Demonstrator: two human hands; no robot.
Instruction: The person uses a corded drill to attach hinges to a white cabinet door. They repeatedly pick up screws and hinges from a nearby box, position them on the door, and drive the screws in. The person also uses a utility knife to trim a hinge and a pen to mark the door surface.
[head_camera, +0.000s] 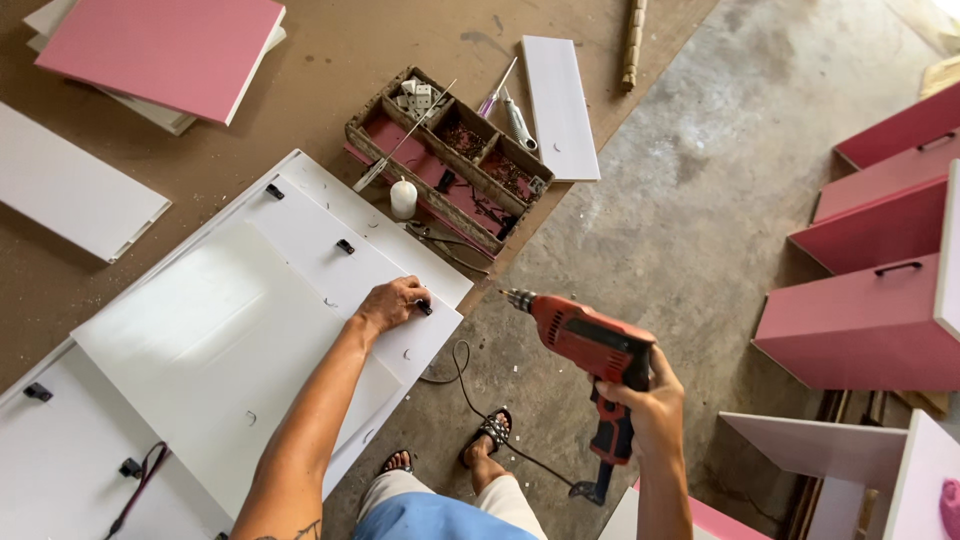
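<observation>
My right hand (650, 400) grips the handle of a red corded power drill (585, 340), held in the air with its bit pointing left toward the board's corner. My left hand (392, 302) rests on the near right corner of a white board (230, 340) and pinches a small black fitting (424, 306) against its surface. Two more black fittings (345, 246) sit further along the boards' right edge. The white board lies on top of a larger white panel (60, 460) on the floor.
A compartmented tray (450, 160) of screws and small hardware stands beyond the board, with a white bottle (403, 198) and a narrow white panel (560, 105) beside it. Pink drawer boxes (880, 300) are stacked at right. Pink and white panels (165, 50) lie at top left. My sandalled feet (488, 435) stand on concrete.
</observation>
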